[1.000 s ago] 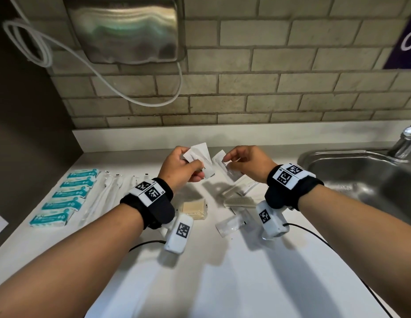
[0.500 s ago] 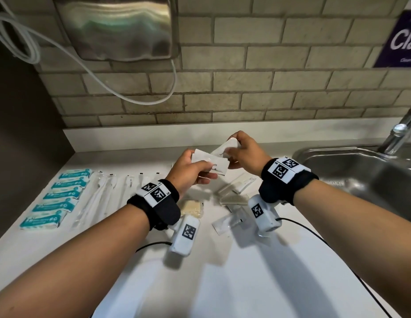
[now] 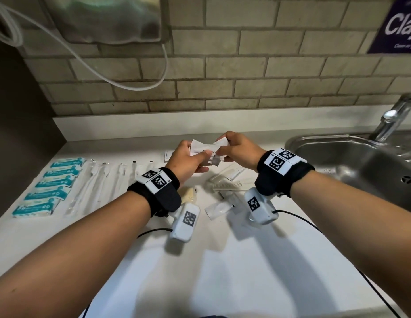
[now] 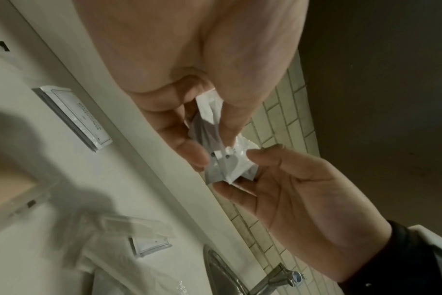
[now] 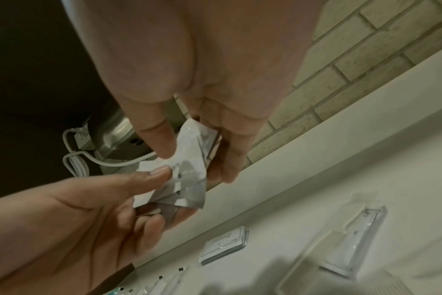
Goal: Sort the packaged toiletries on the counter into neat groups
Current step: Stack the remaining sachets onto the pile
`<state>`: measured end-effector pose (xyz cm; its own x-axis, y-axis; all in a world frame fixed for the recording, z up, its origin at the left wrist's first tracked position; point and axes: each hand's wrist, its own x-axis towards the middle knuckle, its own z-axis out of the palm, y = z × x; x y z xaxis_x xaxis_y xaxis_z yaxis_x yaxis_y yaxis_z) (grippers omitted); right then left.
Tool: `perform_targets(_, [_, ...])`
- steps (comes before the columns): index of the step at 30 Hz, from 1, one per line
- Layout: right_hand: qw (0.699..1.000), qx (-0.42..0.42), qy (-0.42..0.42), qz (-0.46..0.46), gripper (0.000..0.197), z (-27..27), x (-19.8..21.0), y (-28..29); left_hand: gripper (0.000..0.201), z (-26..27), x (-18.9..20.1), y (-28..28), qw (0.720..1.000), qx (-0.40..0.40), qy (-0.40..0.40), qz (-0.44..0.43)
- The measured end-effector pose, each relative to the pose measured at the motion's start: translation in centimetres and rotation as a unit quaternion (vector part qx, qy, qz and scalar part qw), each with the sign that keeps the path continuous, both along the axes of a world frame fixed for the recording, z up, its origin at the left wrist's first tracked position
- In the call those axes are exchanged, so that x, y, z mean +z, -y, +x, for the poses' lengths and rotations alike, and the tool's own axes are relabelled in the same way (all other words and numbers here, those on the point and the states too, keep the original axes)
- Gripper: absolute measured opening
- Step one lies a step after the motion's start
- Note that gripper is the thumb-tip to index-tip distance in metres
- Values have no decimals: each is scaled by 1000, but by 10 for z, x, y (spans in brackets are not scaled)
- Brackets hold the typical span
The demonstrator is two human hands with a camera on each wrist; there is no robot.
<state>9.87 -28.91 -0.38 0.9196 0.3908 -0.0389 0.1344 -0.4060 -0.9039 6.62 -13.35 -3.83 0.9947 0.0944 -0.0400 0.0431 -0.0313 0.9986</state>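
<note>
Left hand: the left hand [image 3: 187,157] is raised above the white counter [image 3: 199,260], thumb and fingers pinching small white crinkled sachets [image 3: 203,149].
Right hand: the right hand [image 3: 237,150] pinches the same sachets from the other side.
Sachets: held between both hands, near the counter's back edge.
Left edge: teal-and-white packets [image 3: 50,187] in a row.

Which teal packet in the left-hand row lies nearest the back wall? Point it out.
The topmost teal packet, at the far end of the row; the other five lie in line below it, toward the counter's front edge.
</note>
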Motion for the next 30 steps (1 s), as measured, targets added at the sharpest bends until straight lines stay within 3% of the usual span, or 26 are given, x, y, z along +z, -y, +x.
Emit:
perform_targets(5, [998,3,31,-53,14,-2,6,16,45,-4,0,0,1000,13,19,-9])
perform_targets(10, [998,-25,29,-47,21,12,6,38,50,-5,12,-4,998,-6,55,14])
perform_targets(12, [994,-24,37,-99,24,22,-3,44,49,-2,20,-5,998,-7,58,21])
perform_targets(15, [967,25,47,-247,23,32,-20,48,44,3,28,-6,997,-10,55,52])
perform_targets(18, [917,122,24,-379,11,22,-36,40,41,7,28,-6,996,-11,47,72])
perform_targets(19, [896,141,24,-420,13,14,-40,35,41,8,27,-6,996,-12,42,75])
perform_targets(21, [860,154,27,-486,42,4,-47,26,41,10,22,-5,996,-16,32,81])
perform_targets(23, [852,144,32,-503,64,2,-54,18,39,11,17,-3,996,-24,24,82])
perform_targets(25, [852,132,32,-506,71,5,-60,11,38,11,13,0,996,-34,19,78])
perform_targets(30, [854,130,-3,-503,44,8,-65,-1,32,5,7,2,997,-47,0,62])
